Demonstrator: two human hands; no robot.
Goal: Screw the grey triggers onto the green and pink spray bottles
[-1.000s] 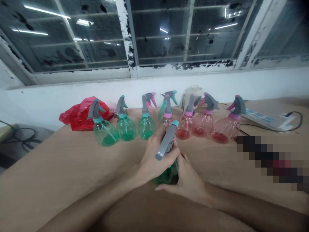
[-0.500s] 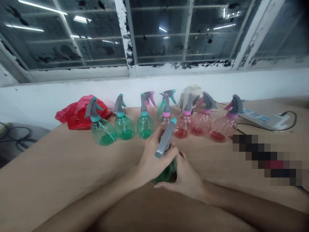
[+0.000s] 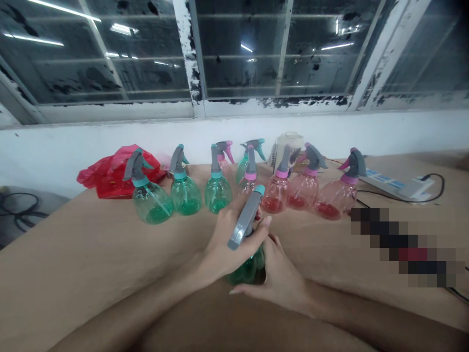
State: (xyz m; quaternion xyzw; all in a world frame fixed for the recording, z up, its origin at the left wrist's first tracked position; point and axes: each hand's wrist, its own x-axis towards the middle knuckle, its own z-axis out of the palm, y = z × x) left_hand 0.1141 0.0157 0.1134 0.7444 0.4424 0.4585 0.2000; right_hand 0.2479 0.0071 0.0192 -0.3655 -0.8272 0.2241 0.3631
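Note:
A green spray bottle (image 3: pixel 245 273) with a grey trigger head (image 3: pixel 245 222) stands in front of me between both hands. My left hand (image 3: pixel 229 239) is closed round its neck, just under the head; the fingers hide the collar. My right hand (image 3: pixel 280 274) curves round the right side of the bottle's body, thumb in front. Beyond my hands is a row of spray bottles: green ones such as the tilted bottle (image 3: pixel 154 203) at left, pink ones such as the tilted bottle (image 3: pixel 335 198) at right. My left hand partly covers a pink bottle (image 3: pixel 249 183) in the middle.
A red plastic bag (image 3: pixel 117 176) lies at the back left of the table (image 3: pixel 91 264). A white power strip (image 3: pixel 399 186) with a black cable is at the back right, near a pale container (image 3: pixel 287 146). A pixelated dark patch covers something at right.
The grey trigger head has tilted slightly and shifted a little down and left, and my left thumb has lifted a bit. My right hand keeps its place on the bottle. The view has drifted slightly.

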